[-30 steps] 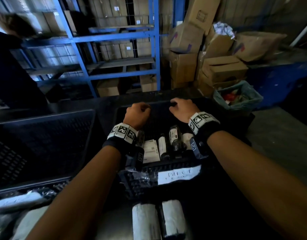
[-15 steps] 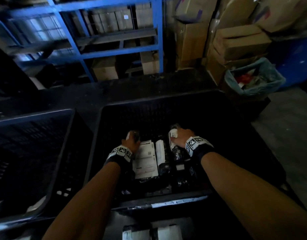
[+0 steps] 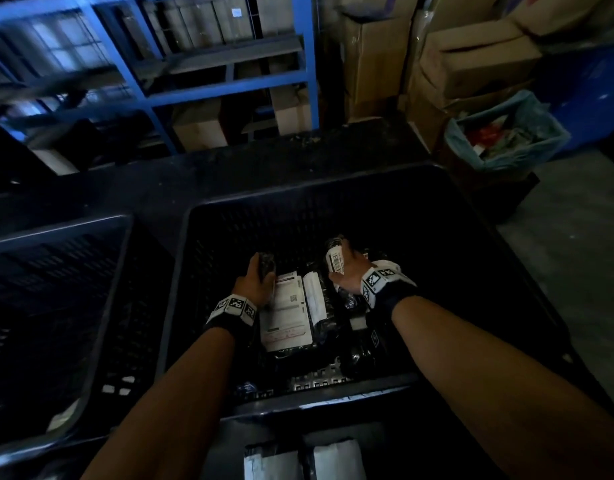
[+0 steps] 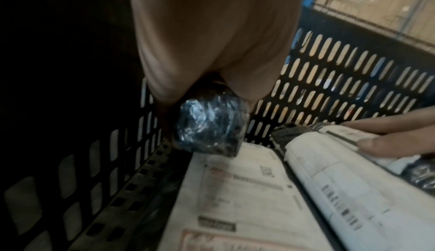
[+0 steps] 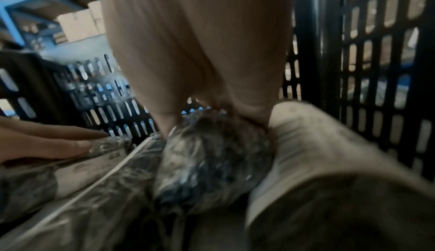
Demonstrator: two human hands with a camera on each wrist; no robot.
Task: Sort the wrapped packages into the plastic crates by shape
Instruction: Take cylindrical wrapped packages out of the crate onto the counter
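Both hands are down inside the right-hand black crate (image 3: pixel 447 216), a slotted plastic bin that serves here as the landmark.

The left hand (image 3: pixel 255 284) is near the crate's left wall, fingers wrapped around a short dark package (image 3: pixel 266 265) in shiny black film. In the left wrist view the package's crinkled end (image 4: pixel 209 124) sticks out below the palm, just above the crate floor and touching the corner of a flat package.

The right hand (image 3: pixel 349 271) is nearer the crate's middle, fingers curled round a cylindrical package (image 3: pixel 335 259) with a white barcode label facing up. The right wrist view shows its film-wrapped end (image 5: pixel 212 160) under the palm, pressed against a larger labelled roll (image 5: pixel 313 143) beside it.

On the crate floor between the two hands lies the flat package with a large white shipping label (image 3: pixel 286 313). Just right of it is a long white-labelled roll (image 3: pixel 316 299). More black-wrapped bundles (image 3: pixel 354 355) sit toward the crate's near wall; their shapes are too dark to tell.

A second black crate (image 3: pixel 56 233) stands just beside the landmark crate on its left; the contents are hard to make out. In front of the landmark crate's near wall, two white-wrapped packages (image 3: pixel 336 459) lie side by side.

Beyond the crate's far wall are blue shelving (image 3: pixel 229 84) and stacked cardboard boxes (image 3: pixel 472 64). A bin lined with a blue bag (image 3: pixel 506 133) is off its far right corner.
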